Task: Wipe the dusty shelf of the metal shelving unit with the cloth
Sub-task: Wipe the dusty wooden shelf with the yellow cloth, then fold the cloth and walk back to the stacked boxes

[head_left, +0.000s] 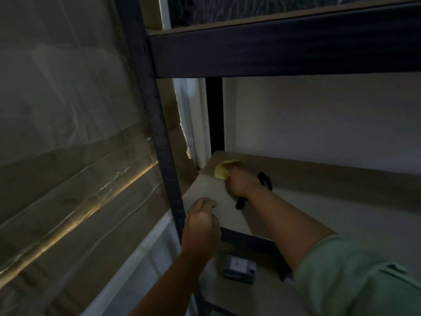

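the unit (157, 124) fills the view, dark metal posts and beams carrying pale boards, set close against a wall with wrapped cardboard (68, 156) leaning beside its left post. the shelf (319, 215) being wiped sits at about waist level under a heavy upper beam, so the person reaches in and down beneath that beam to get at it.

the right arm, in a green sleeve (355, 277), stretches across the board to its far left back corner, probably because dust gathers there and the wipe is best begun from the deepest spot. the right hand (241, 183) is closed over the cloth (222, 173), a small yellow wad bunched under the fingers and pressed flat on the board near the rear post; bunching it likely gives a firmer pad to push with. the exact finger grip is hidden by the back of the hand.

the left hand (201, 222) holds nothing: it is loosely curled by the front post at the shelf's front left corner, seemingly to steady the body during the long reach; i cannot tell whether it touches the post.

a black object (264, 181), partly hidden behind the right wrist, lies on the same shelf and may have to be wiped around. a small grey box (239, 269) rests on the shelf below.
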